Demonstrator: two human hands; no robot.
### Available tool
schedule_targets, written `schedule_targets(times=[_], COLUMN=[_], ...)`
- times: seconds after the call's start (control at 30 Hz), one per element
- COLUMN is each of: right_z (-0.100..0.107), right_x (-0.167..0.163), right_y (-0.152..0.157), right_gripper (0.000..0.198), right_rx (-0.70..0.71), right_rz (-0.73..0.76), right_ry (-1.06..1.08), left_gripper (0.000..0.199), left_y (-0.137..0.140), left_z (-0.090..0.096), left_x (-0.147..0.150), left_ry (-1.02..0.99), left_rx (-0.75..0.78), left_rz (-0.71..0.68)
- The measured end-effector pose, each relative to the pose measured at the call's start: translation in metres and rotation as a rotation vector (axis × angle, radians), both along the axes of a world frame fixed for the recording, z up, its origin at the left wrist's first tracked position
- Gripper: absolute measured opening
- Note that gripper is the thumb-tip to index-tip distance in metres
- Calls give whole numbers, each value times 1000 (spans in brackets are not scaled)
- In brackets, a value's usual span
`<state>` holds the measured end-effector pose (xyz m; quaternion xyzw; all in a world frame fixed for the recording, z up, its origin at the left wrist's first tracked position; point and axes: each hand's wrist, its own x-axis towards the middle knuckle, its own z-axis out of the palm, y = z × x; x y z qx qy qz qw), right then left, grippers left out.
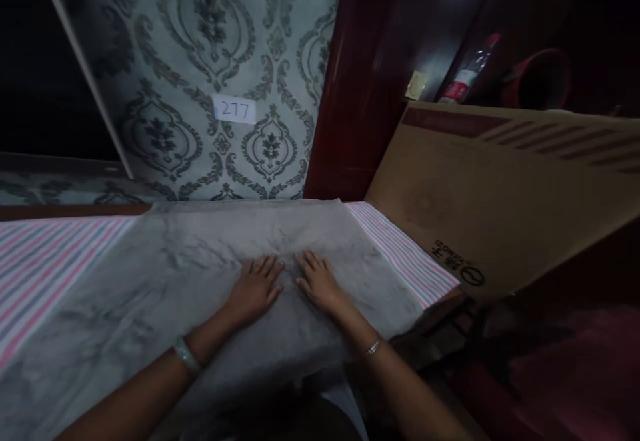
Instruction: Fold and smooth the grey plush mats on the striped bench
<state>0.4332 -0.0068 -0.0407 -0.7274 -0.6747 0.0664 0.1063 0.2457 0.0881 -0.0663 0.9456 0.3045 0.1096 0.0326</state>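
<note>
Head: hands (255, 287) (320, 281) flat on cloth (170, 287)

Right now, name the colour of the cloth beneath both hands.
The cloth is grey, darker in patches: head view.

We see a broad grey fabric sheet (165, 294), mottled with darker smudges, and a flat striped cloth (55, 267) in pink, white and bluish grey. We find pale grey-blue patterned wallpaper (280, 34) with dark scrolling medallions, a glossy dark-red wooden panel (345, 94), a brown rectangular cardboard box (480, 187) printed with reddish diagonal stripes, and a clear plastic bottle (469, 74) with a red-and-white label.
</note>
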Motion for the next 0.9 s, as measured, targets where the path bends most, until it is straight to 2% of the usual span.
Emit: schedule_targets(times=[0.17, 0.33, 0.53, 0.67, 0.8, 0.9], right_z=[-15, -27, -37, -41, -45, -46], right_x=[4, 9, 9, 11, 12, 12], right_y=[34, 36, 33, 32, 32, 31], right_gripper=[57, 57, 56, 56, 55, 56], right_rx=[-30, -49, 8, 19, 28, 32], right_rz=[-17, -57, -43, -34, -30, -23], right_ry=[-50, -84, -123, -158, -194, -200], left_gripper=[57, 61, 70, 68, 66, 66], left_y=[-2, -2, 9, 32, 50, 53], left_z=[-2, -4, -7, -1, 8, 15], left_x=[-3, -3, -12, -49, -109, -152], left_ry=[-7, -3, -5, 39, 96, 129], left_rx=[-6, -68, -127, -129, -102, -89], left_rz=[3, 11, 112, 303, 563, 727])
